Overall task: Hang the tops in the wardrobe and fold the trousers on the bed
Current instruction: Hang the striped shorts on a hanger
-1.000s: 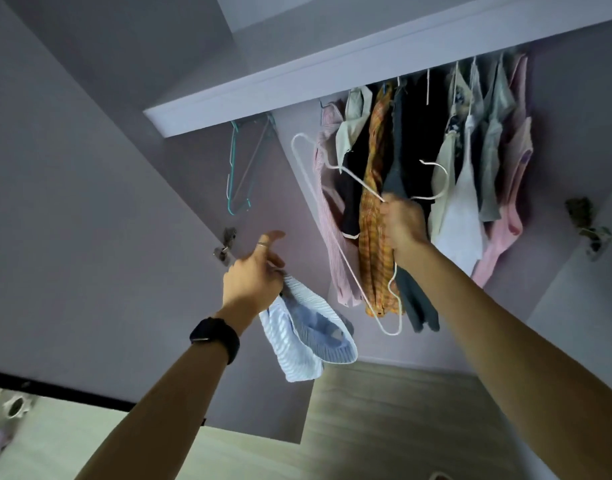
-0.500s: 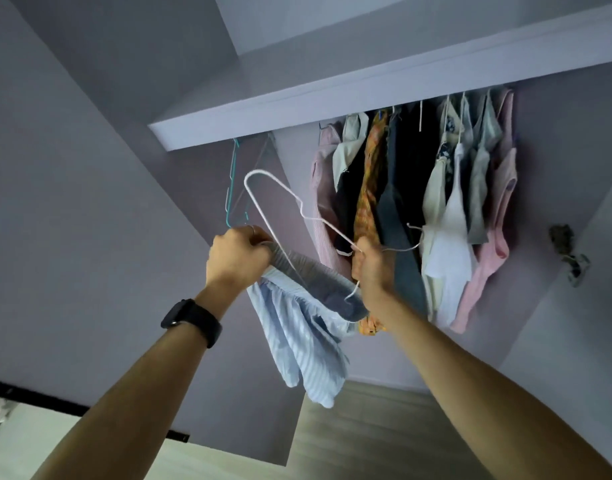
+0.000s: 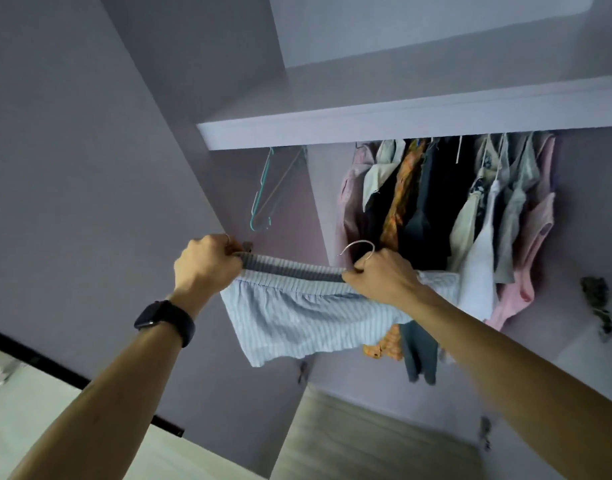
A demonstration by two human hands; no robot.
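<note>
hands stretch a pale blue striped top (image 3: pixel 297 320) before an open wardrobe (image 3: pixel 297 209), seen from below by the head camera. the left hand (image 3: pixel 207 265), with a dark watch (image 3: pixel 164 322) on its wrist, is clenched round the left end of the top's grey ribbed band (image 3: pixel 290 266). the right hand (image 3: pixel 380 278) grasps the band's right end, fingers curled over the cloth. the white hook of a hanger (image 3: pixel 358 245) curves up just above that hand's knuckles. the rest of the hanger is hidden by hand and cloth, so it cannot be told whether it sits inside the top.

the band runs taut and nearly level between the two fists. the striped cloth hangs loose beneath it, lower edge free. the top is held in the air, near the camera and in front of the wardrobe, below the shelf (image 3: pixel 366 128) and apart from the clothes already hung.

farther in and to the right, a crowded row of clothes (image 3: pixel 436 209) hangs under the shelf. it includes a pink shirt (image 3: pixel 349 202) at the left end, an orange plaid one (image 3: pixel 401 195), dark pieces in the middle and white and pink ones to the right. the top's right edge overlaps the lower part of this row in the picture.

to the left, in the section beside the row, a bare teal hanger (image 3: pixel 261 195) hangs under the shelf. a strip of wood-look floor (image 3: pixel 366 441) shows at the bottom.
</note>
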